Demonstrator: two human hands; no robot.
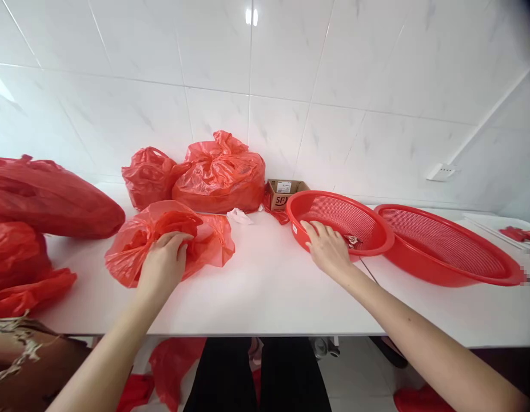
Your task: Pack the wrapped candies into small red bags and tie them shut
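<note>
White marbled tiles [273, 63] are seen behind a white table [265, 286]. At far left, filled red bags [50, 197] are stacked. At left-center, a loose red bag [170, 220] is touched by the curled left hand [167, 254]; whether plastic is gripped cannot be told. At right-center, a red basket's [329, 209] near rim is overlapped by the right hand [327, 246], fingers extended, grip indeterminable. At far right, a second basket [423, 266] is positioned.

Open lane over table [260, 280] between loose bag [211, 237] and left basket [371, 232]; knotted bag [224, 183], carton [279, 200] block rear.
</note>
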